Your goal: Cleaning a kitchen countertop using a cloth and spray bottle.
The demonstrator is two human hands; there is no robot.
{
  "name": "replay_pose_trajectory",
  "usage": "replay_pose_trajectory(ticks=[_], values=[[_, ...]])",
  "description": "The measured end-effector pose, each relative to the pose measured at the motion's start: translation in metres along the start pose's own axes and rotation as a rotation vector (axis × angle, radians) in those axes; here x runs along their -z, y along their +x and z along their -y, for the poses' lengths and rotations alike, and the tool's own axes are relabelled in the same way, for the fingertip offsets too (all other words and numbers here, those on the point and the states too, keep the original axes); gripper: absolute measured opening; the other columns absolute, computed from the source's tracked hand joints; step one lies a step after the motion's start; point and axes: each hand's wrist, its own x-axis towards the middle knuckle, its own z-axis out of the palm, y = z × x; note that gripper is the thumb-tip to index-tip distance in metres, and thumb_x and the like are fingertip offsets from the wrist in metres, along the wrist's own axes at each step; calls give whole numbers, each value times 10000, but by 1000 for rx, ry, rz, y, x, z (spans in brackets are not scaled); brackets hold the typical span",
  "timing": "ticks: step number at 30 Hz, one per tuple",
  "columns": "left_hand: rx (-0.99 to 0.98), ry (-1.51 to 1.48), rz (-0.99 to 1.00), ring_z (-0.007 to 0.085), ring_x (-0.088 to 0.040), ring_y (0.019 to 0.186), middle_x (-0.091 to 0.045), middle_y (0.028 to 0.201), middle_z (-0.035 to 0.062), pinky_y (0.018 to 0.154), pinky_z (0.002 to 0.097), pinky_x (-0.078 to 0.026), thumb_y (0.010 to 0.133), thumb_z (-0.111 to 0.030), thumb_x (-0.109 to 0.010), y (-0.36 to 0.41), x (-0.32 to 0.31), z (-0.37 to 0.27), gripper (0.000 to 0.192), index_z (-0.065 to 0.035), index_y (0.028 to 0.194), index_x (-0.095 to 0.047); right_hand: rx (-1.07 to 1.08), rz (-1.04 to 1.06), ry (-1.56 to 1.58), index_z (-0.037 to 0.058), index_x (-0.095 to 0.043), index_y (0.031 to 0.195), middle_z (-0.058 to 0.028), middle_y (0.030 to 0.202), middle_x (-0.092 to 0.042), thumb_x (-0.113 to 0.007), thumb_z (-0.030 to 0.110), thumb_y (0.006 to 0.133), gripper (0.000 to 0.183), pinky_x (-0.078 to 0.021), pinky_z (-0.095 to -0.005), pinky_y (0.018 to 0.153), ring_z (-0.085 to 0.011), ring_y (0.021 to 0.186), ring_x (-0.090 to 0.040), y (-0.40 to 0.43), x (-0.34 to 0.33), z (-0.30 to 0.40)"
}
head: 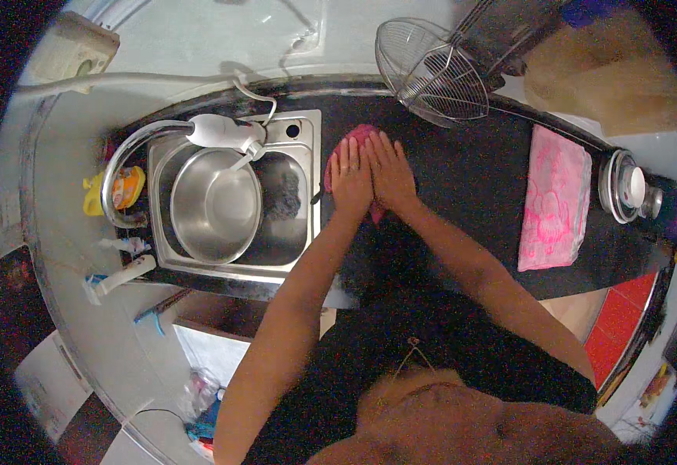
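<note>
Both hands lie flat, side by side, on a dark pink cloth that rests on the black countertop just right of the sink. My left hand covers the cloth's left part, its fingers pointing away from me. Beside it, my right hand presses on the right part with its fingers slightly spread. Cloth shows beyond the fingertips, at the left edge and as a small corner near the wrists; the rest is hidden under the palms.
A round metal basin sits in the steel sink under an electric faucet. Wire strainers hang at the back. A folded pink patterned cloth and a lidded glass container are at the right; a yellow bottle stands left.
</note>
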Motion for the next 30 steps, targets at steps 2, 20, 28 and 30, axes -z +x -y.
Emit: replay_pose_trajectory(ticks=[2, 20, 28, 30], values=[[16, 2, -5, 353, -297, 1454, -364, 1536, 199, 1165, 552, -232, 941, -209, -432, 9, -3, 5, 488, -21, 1385, -506, 6, -29, 12, -20, -394, 1460, -187, 1578, -296, -406, 233, 932, 585, -213, -533, 1179, -356, 1484, -222, 9, 0, -2], [16, 68, -120, 386, -386, 1396, -465, 1448, 251, 1119, 544, -308, 936, -198, -418, 79, -10, 44, 501, 77, 1347, -500, 199, -285, 94, -14, -488, 1392, -166, 1509, -425, -458, 238, 922, 535, -275, -489, 1160, -300, 1420, -373, 99, -11, -30], [23, 121, -117, 405, -382, 1388, -462, 1446, 259, 1131, 531, -289, 956, -209, -382, 85, -14, 52, 503, 72, 1358, -493, 194, -367, 112, 20, -501, 1395, -132, 1510, -438, -450, 259, 928, 527, -256, -466, 1174, -283, 1395, -414, 105, -18, -31], [3, 115, -127, 404, -378, 1391, -463, 1448, 253, 1134, 528, -285, 957, -208, -383, 84, -14, 52, 499, 67, 1357, -496, 181, -310, 196, 32, -470, 1424, -129, 1538, -399, -443, 249, 924, 546, -230, -467, 1185, -282, 1416, -382, 105, -18, -31]])
